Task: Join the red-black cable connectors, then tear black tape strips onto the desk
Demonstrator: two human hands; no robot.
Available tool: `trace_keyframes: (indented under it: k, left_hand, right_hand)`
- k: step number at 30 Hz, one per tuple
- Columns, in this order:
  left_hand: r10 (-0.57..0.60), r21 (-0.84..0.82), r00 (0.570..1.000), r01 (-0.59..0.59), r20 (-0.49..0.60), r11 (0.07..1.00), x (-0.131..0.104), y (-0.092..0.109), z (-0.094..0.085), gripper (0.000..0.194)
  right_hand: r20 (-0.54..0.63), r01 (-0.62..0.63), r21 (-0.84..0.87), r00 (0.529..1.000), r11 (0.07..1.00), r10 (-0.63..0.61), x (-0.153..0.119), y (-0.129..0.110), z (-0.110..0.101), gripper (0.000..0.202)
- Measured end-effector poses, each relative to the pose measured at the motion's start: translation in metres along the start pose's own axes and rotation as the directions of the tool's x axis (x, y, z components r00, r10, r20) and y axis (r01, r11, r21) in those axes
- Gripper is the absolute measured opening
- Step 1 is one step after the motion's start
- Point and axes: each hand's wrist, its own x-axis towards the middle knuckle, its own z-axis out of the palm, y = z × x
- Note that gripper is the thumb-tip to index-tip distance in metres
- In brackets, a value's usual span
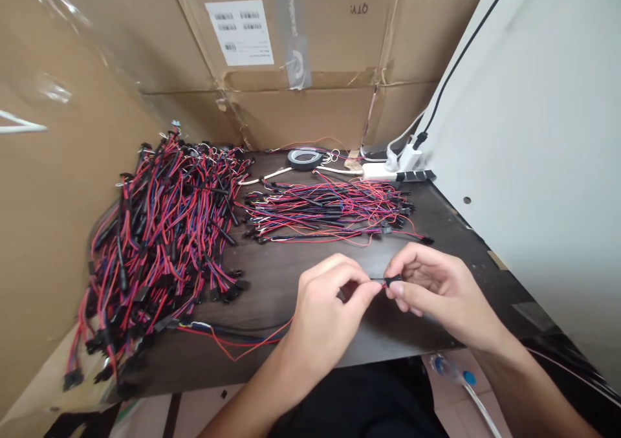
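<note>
Dark table: wires w/ both hands

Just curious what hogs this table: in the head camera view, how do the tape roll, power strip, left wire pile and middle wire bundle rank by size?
1. Left wire pile
2. Middle wire bundle
3. Power strip
4. Tape roll

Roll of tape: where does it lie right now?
In the head view, the roll of tape lies at the table's back, left of the white power strip.
</note>
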Motion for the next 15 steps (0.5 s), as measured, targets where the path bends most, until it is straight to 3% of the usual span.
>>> trace_keyframes:
  k: [3, 7, 10, 12, 15]
  left_hand:
    - [-0.141, -0.116, 0.99, 0.14, -0.004, 0.983, 0.0019, -0.0007, -0.0005, 0.016]
    - [-0.112, -0.117, 0.991, 0.119, 0.067, 0.986, 0.0056, 0.0009, -0.0028, 0.001]
    - [-0.185, -0.143, 0.972, 0.206, 0.142, 0.968, 0.008, 0.0025, -0.0048, 0.01]
    - [-0.292, -0.236, 0.925, 0.348, 0.244, 0.907, 0.0086, 0.0022, -0.0062, 0.009]
    - [-0.404, -0.368, 0.808, 0.565, 0.429, 0.738, 0.0085, -0.0015, -0.0084, 0.012]
  right_hand:
    - [0.008, 0.023, -0.021, 1.0, 1.0, -0.022, -0.0001, -0.0005, 0.0002, 0.017]
    - [0.009, 0.064, -0.069, 0.998, 0.996, -0.064, 0.0005, -0.0018, 0.0026, 0.013]
    - [0.029, 0.074, -0.125, 0.997, 0.989, -0.071, 0.0018, -0.0025, 0.0041, 0.014]
    - [0.035, 0.069, -0.128, 0.997, 0.989, -0.065, 0.0025, -0.0029, 0.0039, 0.014]
    - [0.051, 0.051, -0.091, 0.998, 0.995, -0.046, 0.0027, -0.0037, 0.0021, 0.014]
